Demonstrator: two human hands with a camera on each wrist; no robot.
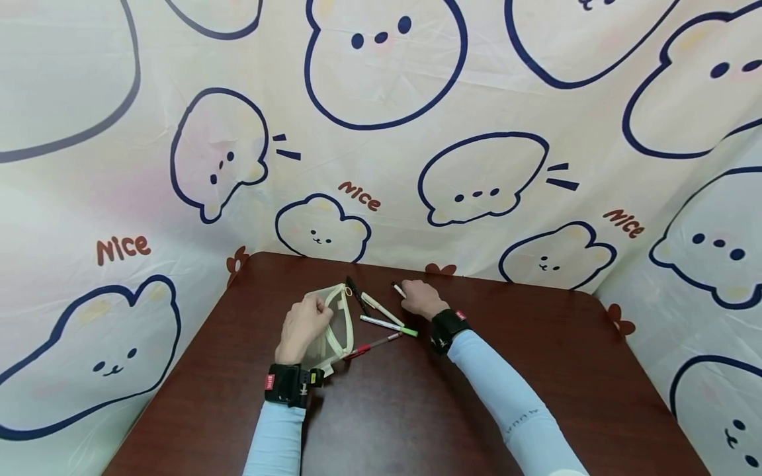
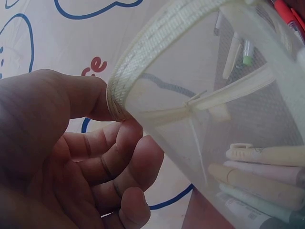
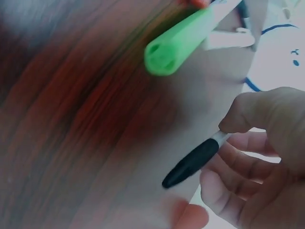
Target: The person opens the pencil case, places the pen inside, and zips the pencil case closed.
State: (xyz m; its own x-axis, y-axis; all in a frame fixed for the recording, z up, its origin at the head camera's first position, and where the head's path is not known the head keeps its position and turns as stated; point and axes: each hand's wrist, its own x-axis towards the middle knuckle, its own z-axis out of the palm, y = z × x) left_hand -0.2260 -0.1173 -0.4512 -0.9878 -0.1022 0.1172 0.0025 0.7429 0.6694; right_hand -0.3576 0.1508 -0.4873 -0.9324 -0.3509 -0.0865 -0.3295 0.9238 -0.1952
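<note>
Over the table (image 1: 405, 410), outstretched hands (image 1: 302, 328) (image 1: 424, 299) pinch pouch (image 1: 340, 324) and pen (image 3: 193, 163).

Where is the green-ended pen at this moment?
In the head view, the green-ended pen lies on the table, right of the pouch, between the cream pen and the red pen.

Looks like sheer mesh on the pouch (image 1: 337, 334) in the left hand (image 1: 302, 327), edged in woven tape (image 2: 138, 59); matt plastic on the pen (image 3: 193, 164) in the right hand (image 1: 423, 299), smooth plastic on the green-capped marker (image 3: 178, 44) near that grip. Shows glossy wood grain on the table (image 1: 381, 410) beneath.
</note>
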